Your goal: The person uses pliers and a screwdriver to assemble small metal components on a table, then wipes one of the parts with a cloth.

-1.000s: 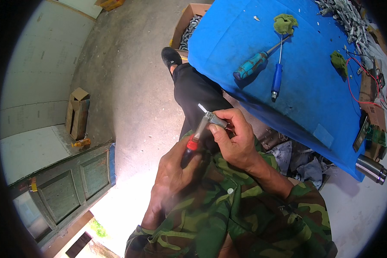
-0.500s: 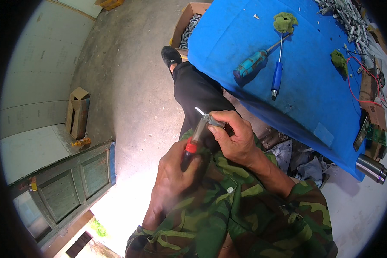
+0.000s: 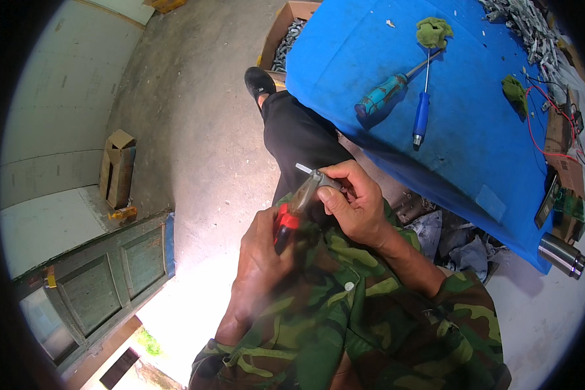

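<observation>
My left hand (image 3: pixel 260 250) is closed round the red and black handles of a pair of pliers (image 3: pixel 301 197), whose metal jaws point up toward my other hand. A small grey metal part (image 3: pixel 329 181) is pinched between the thumb and fingers of my right hand (image 3: pixel 357 205). The plier jaws reach the left end of that part, where a short pale pin (image 3: pixel 303 168) sticks out. Whether the jaws grip the part or only touch it, I cannot tell. Both hands are above my lap, in front of the camouflage jacket.
To the right a blue-covered table (image 3: pixel 461 130) carries a teal-handled screwdriver (image 3: pixel 381 97), a blue-handled screwdriver (image 3: pixel 422 120), green cloths (image 3: pixel 433 32) and a heap of metal parts (image 3: pixel 523 29). A steel flask (image 3: pixel 561 255) is near its corner. A carton of parts (image 3: pixel 288 39) stands beyond my foot.
The plier handles have spread apart a little and the pliers have turned in my left hand. The grey part has tilted slightly in my right fingers.
</observation>
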Demonstrator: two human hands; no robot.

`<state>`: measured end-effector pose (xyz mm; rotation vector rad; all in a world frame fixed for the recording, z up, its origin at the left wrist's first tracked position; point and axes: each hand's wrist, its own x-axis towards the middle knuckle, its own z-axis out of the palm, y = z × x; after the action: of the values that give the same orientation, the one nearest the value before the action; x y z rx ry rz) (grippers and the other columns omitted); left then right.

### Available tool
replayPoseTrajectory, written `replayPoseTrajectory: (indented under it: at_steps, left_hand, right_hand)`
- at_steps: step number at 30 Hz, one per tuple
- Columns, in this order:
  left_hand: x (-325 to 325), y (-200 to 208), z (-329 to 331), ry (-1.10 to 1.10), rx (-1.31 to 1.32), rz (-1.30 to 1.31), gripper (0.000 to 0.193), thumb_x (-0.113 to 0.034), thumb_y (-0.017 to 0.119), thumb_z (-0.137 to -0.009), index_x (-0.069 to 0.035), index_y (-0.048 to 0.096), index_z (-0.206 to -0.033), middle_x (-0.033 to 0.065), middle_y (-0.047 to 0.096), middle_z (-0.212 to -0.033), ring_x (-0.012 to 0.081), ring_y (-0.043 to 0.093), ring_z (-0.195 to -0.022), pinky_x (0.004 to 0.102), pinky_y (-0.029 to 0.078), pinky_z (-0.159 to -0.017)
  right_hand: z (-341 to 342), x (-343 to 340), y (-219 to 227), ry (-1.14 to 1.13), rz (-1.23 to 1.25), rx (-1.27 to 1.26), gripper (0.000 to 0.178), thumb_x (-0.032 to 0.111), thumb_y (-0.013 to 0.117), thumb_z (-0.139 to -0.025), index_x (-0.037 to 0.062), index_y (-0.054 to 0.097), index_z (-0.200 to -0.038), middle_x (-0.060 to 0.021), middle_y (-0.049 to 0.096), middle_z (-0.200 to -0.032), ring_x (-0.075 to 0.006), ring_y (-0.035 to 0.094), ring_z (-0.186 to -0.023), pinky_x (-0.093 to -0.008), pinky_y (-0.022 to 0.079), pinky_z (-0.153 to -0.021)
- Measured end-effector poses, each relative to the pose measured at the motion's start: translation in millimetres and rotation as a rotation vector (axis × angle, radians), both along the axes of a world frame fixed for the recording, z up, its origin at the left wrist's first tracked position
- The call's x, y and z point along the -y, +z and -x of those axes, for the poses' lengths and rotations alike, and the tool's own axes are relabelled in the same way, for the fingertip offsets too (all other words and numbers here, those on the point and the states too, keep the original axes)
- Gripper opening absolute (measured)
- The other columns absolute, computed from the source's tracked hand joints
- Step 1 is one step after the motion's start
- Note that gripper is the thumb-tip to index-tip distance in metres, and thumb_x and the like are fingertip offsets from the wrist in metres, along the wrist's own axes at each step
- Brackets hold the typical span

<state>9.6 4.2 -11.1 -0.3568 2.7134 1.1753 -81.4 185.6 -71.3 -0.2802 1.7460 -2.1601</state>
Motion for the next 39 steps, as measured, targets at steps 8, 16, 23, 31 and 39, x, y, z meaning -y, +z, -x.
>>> replayPoseTrajectory:
  at_steps: [8,16,23,31,39]
  left_hand:
    - [0,-5,-4,-0.077,-0.069,0.02,0.042,0.002,0.07,-0.091,0.001,0.058,-0.131,0.0244,0.069,-0.105,0.0412,0.071,-0.092,0.0447,0.057,-0.082]
    - [1,-5,-5,-0.042,-0.036,0.017,0.039,0.001,0.071,-0.092,0.0,0.059,-0.129,0.0259,0.067,-0.108,0.0436,0.071,-0.094,0.0456,0.057,-0.082]
    - [3,-7,-2,-0.068,-0.145,0.128,0.043,-0.004,0.076,-0.087,-0.003,0.058,-0.127,0.0224,0.065,-0.102,0.0458,0.068,-0.089,0.0508,0.056,-0.072]
    - [9,-1,-1,0.063,-0.083,0.034,0.037,0.001,0.072,-0.09,0.001,0.061,-0.125,0.0162,0.065,-0.094,0.0271,0.067,-0.08,0.0367,0.055,-0.075]
    - [3,-5,2,0.076,0.01,-0.083,0.043,-0.003,0.072,-0.093,0.003,0.06,-0.134,0.0166,0.068,-0.099,0.0257,0.068,-0.086,0.0369,0.055,-0.081]
  right_hand:
    - [3,3,2,0.047,-0.087,-0.086,0.019,0.004,0.067,-0.1,-0.0008,0.061,-0.118,-0.0079,0.069,-0.09,-0.0096,0.065,-0.081,-0.0293,0.054,-0.073]
    - [3,3,-4,0.06,-0.029,-0.009,0.02,0.004,0.067,-0.1,-0.0011,0.061,-0.117,-0.0057,0.068,-0.09,-0.0095,0.065,-0.08,-0.0294,0.054,-0.072]
    - [10,-2,0,0.134,-0.04,0.094,0.023,0.005,0.064,-0.101,-0.0019,0.061,-0.122,-0.0032,0.067,-0.092,-0.0058,0.061,-0.077,-0.0238,0.051,-0.069]
    - [17,-7,-13,0.158,0.199,0.24,0.028,0.01,0.063,-0.104,-0.0029,0.062,-0.129,-0.0054,0.069,-0.096,-0.007,0.06,-0.074,-0.024,0.05,-0.065]
    - [18,-10,-16,0.13,0.204,0.294,0.034,0.016,0.061,-0.108,-0.001,0.061,-0.138,-0.005,0.068,-0.099,-0.0083,0.063,-0.08,-0.0235,0.052,-0.068]
